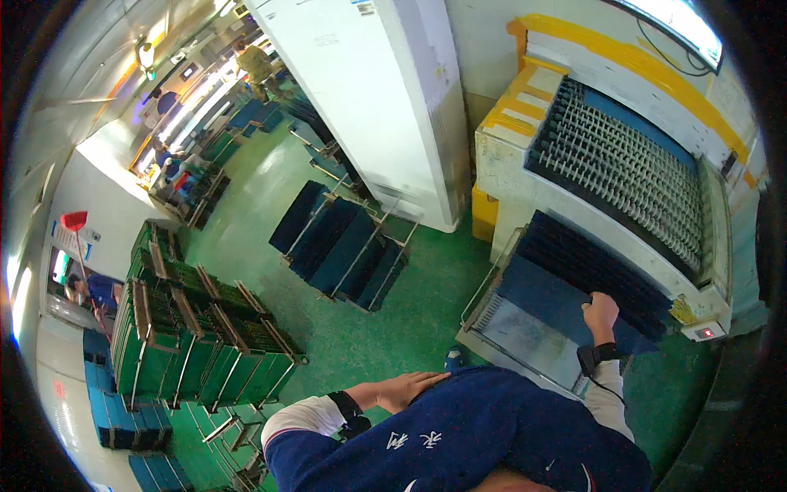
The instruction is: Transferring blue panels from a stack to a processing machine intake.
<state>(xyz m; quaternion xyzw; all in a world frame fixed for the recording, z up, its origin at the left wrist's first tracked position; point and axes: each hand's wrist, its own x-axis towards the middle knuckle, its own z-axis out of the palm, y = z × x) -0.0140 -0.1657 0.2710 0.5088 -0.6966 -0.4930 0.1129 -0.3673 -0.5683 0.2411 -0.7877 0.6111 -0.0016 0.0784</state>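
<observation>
My right hand is closed at the edge of a dark blue panel, the front one in a rack beside the machine. More dark panels stand packed behind it, tilted and close together. The rack's pale slotted base shows in front of them. My left hand lies against my dark blue top with its fingers stretched out flat, holding nothing. Both wrists wear dark bands, and a thin cable hangs from the right one.
A machine with a roller bed stands behind the rack. A white pillar rises ahead; a wire rack of blue panels stands near its foot. Racks of green panels fill the left. Several people work farther back.
</observation>
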